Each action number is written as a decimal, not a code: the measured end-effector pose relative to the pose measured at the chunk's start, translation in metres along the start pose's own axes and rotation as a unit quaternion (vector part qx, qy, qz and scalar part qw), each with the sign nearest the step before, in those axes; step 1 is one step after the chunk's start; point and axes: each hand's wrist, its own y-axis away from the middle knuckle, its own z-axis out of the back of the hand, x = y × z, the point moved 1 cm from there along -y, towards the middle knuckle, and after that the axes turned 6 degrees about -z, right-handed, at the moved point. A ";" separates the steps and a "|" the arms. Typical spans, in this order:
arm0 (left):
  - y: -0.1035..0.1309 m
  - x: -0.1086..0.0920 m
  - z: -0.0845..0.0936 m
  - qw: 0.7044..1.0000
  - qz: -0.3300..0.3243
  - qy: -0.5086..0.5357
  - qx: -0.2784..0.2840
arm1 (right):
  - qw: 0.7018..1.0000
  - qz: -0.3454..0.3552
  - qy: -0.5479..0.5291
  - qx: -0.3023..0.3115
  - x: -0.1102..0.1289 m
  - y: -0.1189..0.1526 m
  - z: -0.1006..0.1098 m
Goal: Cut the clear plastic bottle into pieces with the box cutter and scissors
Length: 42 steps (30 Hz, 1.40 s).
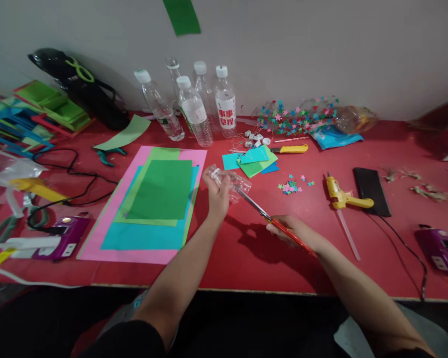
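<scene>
My left hand (217,191) is closed around a clear plastic bottle piece (242,186) near the middle of the red table. From the right, my right hand (293,231) grips red-handled scissors (263,213), whose blades point up and left and meet the plastic's cut end. Whether the blades are slightly apart cannot be made out. Stacked pink, blue and green paper sheets (159,191) lie left of my left hand. Small blue and green paper pieces (252,158) lie just behind the plastic.
Several plastic bottles (196,117) stand by the wall. A yellow cutter (293,149) and star cutouts (291,187) lie behind my right hand. Farther right are a yellow glue gun (343,194), a black phone (372,190) and a purple box (440,251).
</scene>
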 end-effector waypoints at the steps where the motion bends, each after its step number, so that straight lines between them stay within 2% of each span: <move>1: 0.000 0.000 0.000 1.000 -0.002 -0.002 -0.001 | 1.000 0.001 0.001 -0.005 0.000 0.000 -0.001; 9: -0.002 -0.004 -0.001 1.000 -0.023 0.013 0.009 | 1.000 -0.006 0.002 -0.027 0.001 -0.003 -0.006; 20: -0.004 0.001 0.000 0.999 -0.029 -0.005 0.026 | 1.000 0.011 0.022 -0.011 -0.010 -0.006 -0.005; 28: -0.005 0.003 0.005 0.999 -0.018 -0.015 0.027 | 1.000 -0.005 -0.012 -0.010 -0.006 -0.007 -0.011; 33: -0.003 0.002 0.001 0.999 -0.020 -0.012 0.027 | 1.000 0.004 -0.020 -0.007 -0.008 -0.007 -0.012; 37: 0.001 0.001 -0.004 0.998 -0.018 -0.008 0.056 | 0.999 -0.005 -0.034 0.000 -0.006 -0.006 -0.014; 42: 0.001 0.001 -0.003 0.998 -0.036 -0.022 0.046 | 0.998 -0.017 -0.057 -0.009 -0.004 -0.006 -0.015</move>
